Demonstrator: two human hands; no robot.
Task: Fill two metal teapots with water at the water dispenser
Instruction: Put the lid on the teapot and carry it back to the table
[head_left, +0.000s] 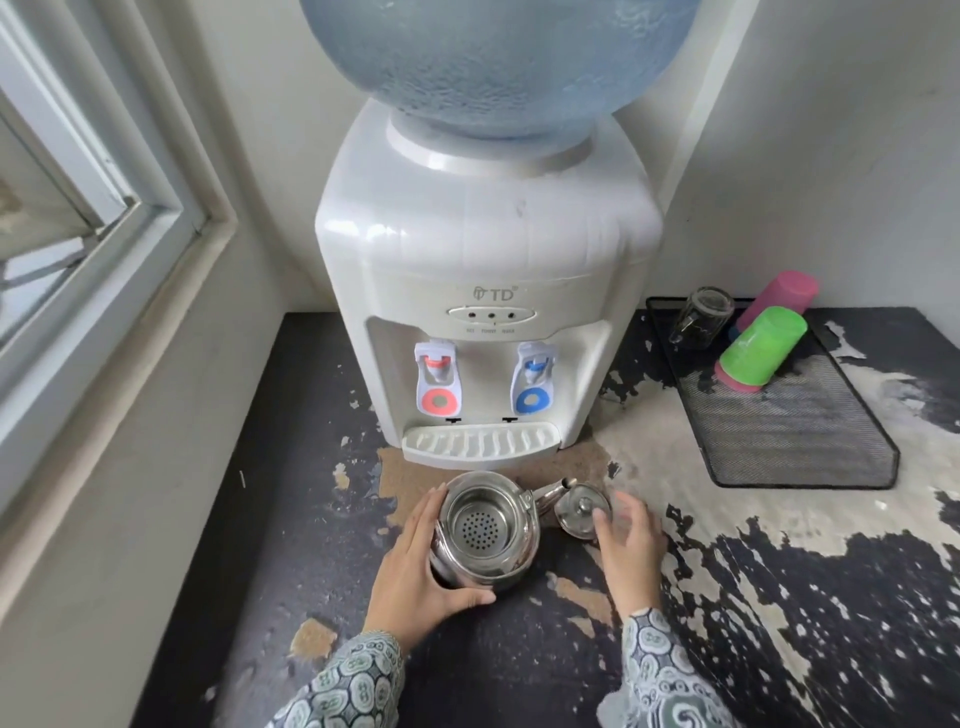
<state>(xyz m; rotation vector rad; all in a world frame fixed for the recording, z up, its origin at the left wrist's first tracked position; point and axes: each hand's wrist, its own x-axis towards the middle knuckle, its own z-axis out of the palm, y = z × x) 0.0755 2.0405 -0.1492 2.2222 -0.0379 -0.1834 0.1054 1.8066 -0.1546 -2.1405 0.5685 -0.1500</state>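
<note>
Her left hand wraps the open metal teapot on the worn counter; the right hand, fingers spread, seems to touch the lid beside it. Behind stands the water dispenser

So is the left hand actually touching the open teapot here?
Touching. The head view shows the left hand wrapped against the side of the open metal teapot, palm and fingers pressed on its wall, no gap visible.

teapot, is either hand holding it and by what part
The left hand grips the open teapot around its body. The right hand is open beside the lid, holding nothing.
</note>
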